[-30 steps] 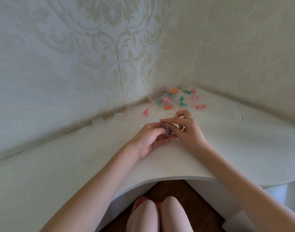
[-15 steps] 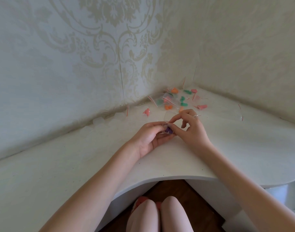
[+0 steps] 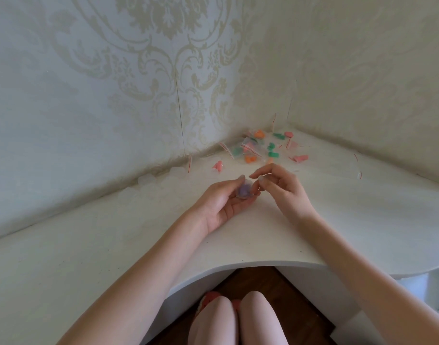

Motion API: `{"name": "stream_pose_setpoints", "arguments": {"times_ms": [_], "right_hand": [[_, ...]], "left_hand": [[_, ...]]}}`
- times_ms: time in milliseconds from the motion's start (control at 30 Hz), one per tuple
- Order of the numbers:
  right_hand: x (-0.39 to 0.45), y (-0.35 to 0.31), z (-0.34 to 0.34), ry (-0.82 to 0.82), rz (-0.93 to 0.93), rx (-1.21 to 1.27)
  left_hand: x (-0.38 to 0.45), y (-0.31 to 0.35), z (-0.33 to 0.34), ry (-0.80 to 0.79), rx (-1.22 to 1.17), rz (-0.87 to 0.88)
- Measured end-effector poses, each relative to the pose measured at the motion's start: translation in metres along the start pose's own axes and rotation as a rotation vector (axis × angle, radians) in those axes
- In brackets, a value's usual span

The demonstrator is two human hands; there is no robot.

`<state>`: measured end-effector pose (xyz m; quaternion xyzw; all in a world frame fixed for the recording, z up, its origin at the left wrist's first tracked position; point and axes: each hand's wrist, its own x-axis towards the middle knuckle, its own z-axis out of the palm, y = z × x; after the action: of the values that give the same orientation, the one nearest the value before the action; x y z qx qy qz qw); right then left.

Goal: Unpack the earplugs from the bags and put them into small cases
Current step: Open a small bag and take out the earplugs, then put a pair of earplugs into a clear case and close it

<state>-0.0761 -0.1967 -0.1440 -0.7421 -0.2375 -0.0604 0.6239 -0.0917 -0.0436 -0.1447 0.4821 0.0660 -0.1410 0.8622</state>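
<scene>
Case in left hand; orientation seemingly blurred.

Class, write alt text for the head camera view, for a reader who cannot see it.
The left hand holds a small clear case with purple earplugs inside, while the right hand pinches at its edge. Bagged earplugs lie in the white table's corner.

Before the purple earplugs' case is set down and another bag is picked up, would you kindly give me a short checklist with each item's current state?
1. Small clear case with purple earplugs held in left hand: ok.
2. Case lid closed: cannot tell, blurred.
3. Right hand free of the case: cannot tell; its fingertips sit beside it.
4. Bagged earplugs in the corner pile remaining: ok.
5. Bare white tabletop for setting down: ok.
</scene>
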Motion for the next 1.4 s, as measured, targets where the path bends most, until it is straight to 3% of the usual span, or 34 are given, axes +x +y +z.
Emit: {"name": "stream_pose_setpoints", "arguments": {"times_ms": [167, 333, 600, 800, 867, 967, 1133, 1233, 1400], "right_hand": [[0.002, 0.003, -0.002, 0.074, 0.017, -0.144], [0.0, 0.008, 0.003, -0.089, 0.012, -0.297], [0.0, 0.006, 0.001, -0.045, -0.004, -0.271], [0.003, 0.005, 0.008, 0.064, -0.064, -0.216], [0.006, -0.001, 0.021, -0.039, -0.135, -0.431], [0.008, -0.02, 0.067, -0.39, -0.271, -0.752], [0.008, -0.037, 0.16, -0.74, -0.449, -0.969], [0.012, -0.031, 0.182, -0.795, -0.449, -1.023], [0.035, -0.013, 0.154, -0.694, -0.316, -1.019]], "left_hand": [[-0.001, -0.004, 0.001, -0.044, 0.116, 0.095], [-0.003, -0.008, 0.001, -0.046, 0.171, 0.185], [-0.004, -0.006, 0.005, 0.061, 0.235, 0.209], [-0.022, 0.015, -0.007, 0.212, 0.612, 0.545], [-0.034, 0.035, -0.014, 0.337, 0.715, 0.719], [-0.053, 0.065, -0.038, 0.584, 0.778, 0.899], [-0.078, 0.087, -0.078, 0.715, 0.499, 0.862], [-0.085, 0.082, -0.101, 0.797, 0.543, 0.823], [-0.082, 0.072, -0.131, 0.866, 0.645, 0.69]]}}
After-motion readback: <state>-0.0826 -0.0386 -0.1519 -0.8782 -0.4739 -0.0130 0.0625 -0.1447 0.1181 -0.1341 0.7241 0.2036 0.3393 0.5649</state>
